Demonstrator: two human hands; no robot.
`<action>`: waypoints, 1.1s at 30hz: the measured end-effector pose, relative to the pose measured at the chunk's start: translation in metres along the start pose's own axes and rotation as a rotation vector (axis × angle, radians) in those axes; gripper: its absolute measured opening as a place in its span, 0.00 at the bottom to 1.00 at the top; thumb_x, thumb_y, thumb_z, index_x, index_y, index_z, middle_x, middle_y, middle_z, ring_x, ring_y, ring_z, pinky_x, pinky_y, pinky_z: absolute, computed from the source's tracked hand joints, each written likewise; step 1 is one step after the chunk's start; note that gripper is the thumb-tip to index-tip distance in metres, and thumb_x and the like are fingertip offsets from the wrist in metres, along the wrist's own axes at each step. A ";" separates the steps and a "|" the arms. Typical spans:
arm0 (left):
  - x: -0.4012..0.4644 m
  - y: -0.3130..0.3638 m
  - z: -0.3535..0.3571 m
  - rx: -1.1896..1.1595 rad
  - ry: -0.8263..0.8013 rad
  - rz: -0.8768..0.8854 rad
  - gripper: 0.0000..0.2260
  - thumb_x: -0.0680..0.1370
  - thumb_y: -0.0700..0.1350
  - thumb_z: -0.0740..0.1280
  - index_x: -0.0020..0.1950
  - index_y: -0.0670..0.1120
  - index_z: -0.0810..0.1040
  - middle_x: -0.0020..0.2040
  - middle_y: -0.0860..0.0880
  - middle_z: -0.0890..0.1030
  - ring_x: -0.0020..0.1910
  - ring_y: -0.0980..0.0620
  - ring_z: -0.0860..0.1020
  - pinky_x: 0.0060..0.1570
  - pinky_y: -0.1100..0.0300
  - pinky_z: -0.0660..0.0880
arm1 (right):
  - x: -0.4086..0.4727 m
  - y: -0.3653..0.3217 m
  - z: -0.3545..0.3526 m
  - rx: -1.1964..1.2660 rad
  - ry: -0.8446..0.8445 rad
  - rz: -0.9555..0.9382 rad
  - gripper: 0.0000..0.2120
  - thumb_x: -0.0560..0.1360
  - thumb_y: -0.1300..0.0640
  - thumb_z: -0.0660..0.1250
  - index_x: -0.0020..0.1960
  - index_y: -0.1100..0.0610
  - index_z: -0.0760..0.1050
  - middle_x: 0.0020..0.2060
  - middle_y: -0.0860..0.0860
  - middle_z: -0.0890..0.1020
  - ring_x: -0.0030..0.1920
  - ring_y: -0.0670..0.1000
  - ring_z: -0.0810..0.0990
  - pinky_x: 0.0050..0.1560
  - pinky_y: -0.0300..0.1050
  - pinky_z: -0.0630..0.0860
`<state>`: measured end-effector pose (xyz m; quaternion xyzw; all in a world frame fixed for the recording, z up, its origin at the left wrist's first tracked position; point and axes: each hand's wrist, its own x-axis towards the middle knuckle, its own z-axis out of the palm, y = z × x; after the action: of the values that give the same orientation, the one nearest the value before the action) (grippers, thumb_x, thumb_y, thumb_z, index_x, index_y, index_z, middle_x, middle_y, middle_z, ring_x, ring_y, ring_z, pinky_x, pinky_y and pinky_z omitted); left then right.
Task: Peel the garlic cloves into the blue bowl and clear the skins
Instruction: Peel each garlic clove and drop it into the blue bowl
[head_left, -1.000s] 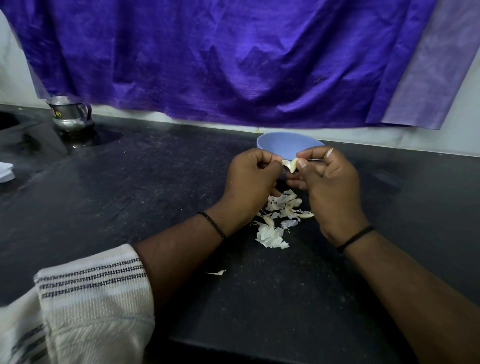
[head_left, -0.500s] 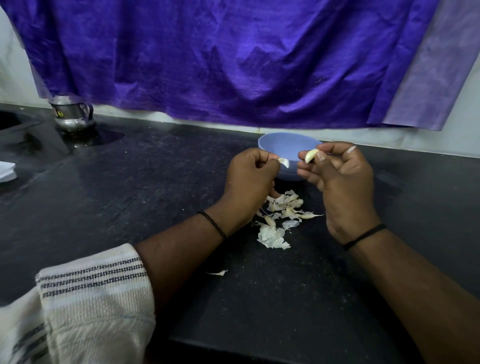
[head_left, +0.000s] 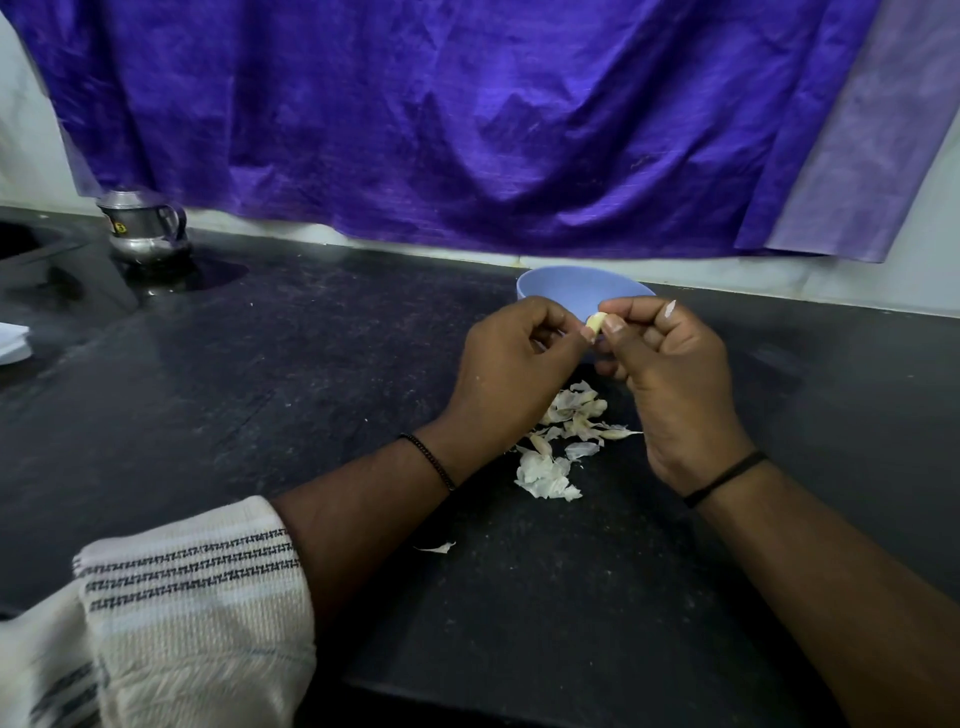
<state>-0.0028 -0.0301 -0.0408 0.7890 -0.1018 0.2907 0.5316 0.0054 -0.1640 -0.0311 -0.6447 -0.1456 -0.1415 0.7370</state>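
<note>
A light blue bowl (head_left: 571, 278) stands on the black counter (head_left: 311, 389) near the wall. Just in front of its rim, my right hand (head_left: 670, 374) pinches a pale garlic clove (head_left: 596, 322) between thumb and forefinger. My left hand (head_left: 514, 364) is closed beside it, its fingertips touching the clove's lower end. Below and between the hands lies a pile of white garlic skins (head_left: 566, 431), with some unpeeled cloves among them. One stray skin (head_left: 436, 547) lies by my left forearm. The hands hide the bowl's inside.
A small steel pot (head_left: 140, 228) stands at the back left, next to a sink recess (head_left: 21, 244). Something white (head_left: 10, 343) lies at the left edge. A purple cloth (head_left: 467, 130) hangs over the wall behind the counter.
Half a second ago the hands were apart, the left holding a bit of skin and the right holding the clove. Now they have come back together at the clove, and the skin is gone from view.
</note>
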 end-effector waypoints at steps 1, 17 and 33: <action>0.000 -0.001 0.000 -0.006 0.005 0.005 0.03 0.76 0.44 0.72 0.45 0.46 0.83 0.38 0.52 0.82 0.35 0.58 0.78 0.37 0.63 0.75 | 0.000 0.000 0.000 -0.004 0.001 -0.005 0.08 0.78 0.67 0.67 0.49 0.55 0.79 0.39 0.52 0.84 0.40 0.47 0.81 0.40 0.39 0.78; 0.004 -0.004 -0.005 -0.059 0.036 0.003 0.04 0.75 0.42 0.74 0.48 0.46 0.84 0.37 0.52 0.82 0.34 0.56 0.79 0.37 0.60 0.78 | 0.001 0.002 -0.003 -0.069 -0.063 -0.003 0.08 0.76 0.66 0.70 0.54 0.59 0.80 0.42 0.56 0.86 0.41 0.48 0.84 0.38 0.38 0.78; 0.009 -0.003 -0.015 0.247 -0.020 0.286 0.03 0.75 0.39 0.72 0.45 0.44 0.86 0.37 0.60 0.77 0.34 0.65 0.76 0.35 0.74 0.68 | 0.000 0.002 -0.004 -0.282 -0.053 -0.106 0.08 0.75 0.64 0.72 0.42 0.51 0.82 0.37 0.49 0.86 0.37 0.45 0.84 0.39 0.38 0.79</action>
<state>0.0011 -0.0143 -0.0340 0.8287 -0.1818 0.3656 0.3829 0.0062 -0.1681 -0.0335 -0.7367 -0.1774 -0.1823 0.6265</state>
